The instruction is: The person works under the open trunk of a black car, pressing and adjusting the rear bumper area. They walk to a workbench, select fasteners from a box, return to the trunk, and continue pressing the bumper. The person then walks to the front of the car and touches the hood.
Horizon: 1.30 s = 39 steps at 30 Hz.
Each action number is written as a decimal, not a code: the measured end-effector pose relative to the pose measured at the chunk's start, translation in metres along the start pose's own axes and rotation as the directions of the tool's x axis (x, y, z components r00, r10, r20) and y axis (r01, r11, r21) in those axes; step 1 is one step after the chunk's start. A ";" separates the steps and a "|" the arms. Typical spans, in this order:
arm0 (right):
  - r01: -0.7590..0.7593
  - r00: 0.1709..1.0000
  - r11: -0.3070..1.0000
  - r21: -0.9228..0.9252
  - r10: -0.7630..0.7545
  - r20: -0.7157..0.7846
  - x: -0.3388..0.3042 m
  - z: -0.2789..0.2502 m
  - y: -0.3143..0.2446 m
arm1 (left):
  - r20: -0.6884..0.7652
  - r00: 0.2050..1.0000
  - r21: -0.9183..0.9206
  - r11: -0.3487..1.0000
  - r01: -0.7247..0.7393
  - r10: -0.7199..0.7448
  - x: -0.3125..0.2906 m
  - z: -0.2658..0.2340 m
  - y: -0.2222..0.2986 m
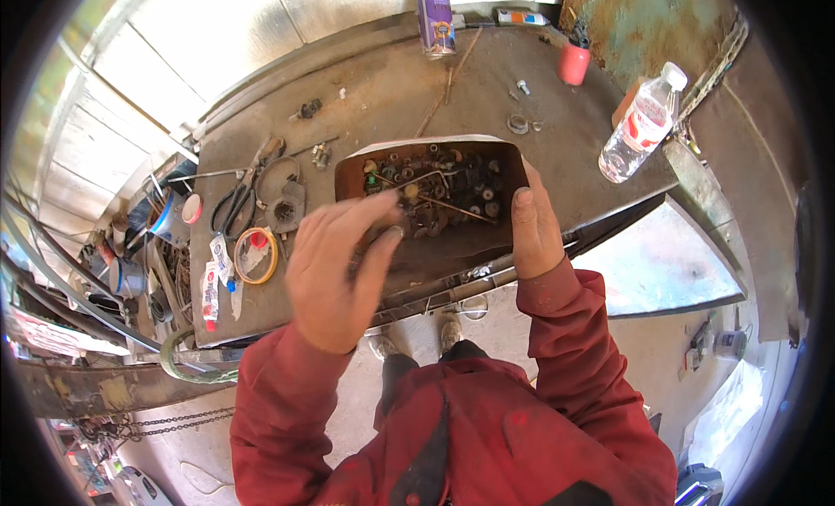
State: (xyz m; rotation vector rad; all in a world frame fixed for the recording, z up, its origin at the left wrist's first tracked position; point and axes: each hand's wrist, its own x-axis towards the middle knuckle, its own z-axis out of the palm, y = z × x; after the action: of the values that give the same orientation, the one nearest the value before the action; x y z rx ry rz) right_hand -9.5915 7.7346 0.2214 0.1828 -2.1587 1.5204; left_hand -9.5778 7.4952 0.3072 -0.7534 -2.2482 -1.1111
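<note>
A rusty open box point(374, 162) with a pale far rim stands at the front edge of the workbench. Inside lie several small nuts, bolts and washers point(435, 188), with a thin bent rod among them. My right hand point(539, 223) grips the box's right wall, thumb at the rim. Over the box's near left corner is my left hand point(335, 267), its thumb and fingers curved and apart. Its fingertips are slightly blurred, and I see nothing held between them. The hand hides part of the box's left side.
Scissors point(243, 197), a yellow tape ring point(257, 255) and small tubes point(210, 293) lie left on the workbench point(374, 88). A purple spray can point(435, 23) stands at the back. Right are a red bottle point(573, 62) and a clear plastic bottle point(639, 127).
</note>
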 end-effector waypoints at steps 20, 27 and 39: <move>0.452 0.892 0.867 -0.213 -0.445 0.079 -0.043 0.094 -0.081 | -0.353 0.520 -0.360 0.626 0.691 -0.778 -0.339 -0.173 0.058; 0.105 0.243 0.815 0.569 -0.576 0.780 -0.298 0.263 -0.283 | -0.477 0.416 -0.663 0.627 0.408 -0.774 -0.454 -0.254 0.140; -0.269 -0.273 0.707 0.655 -0.708 0.652 -0.536 0.355 -0.418 | -0.883 -0.039 -0.345 0.590 0.730 -0.467 -0.619 -0.329 0.263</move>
State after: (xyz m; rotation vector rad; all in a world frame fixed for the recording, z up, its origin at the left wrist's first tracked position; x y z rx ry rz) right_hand -9.0775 7.1659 0.2360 3.0199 -1.7127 1.8418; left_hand -8.8941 7.2045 0.2163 1.0562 -1.4184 -1.1045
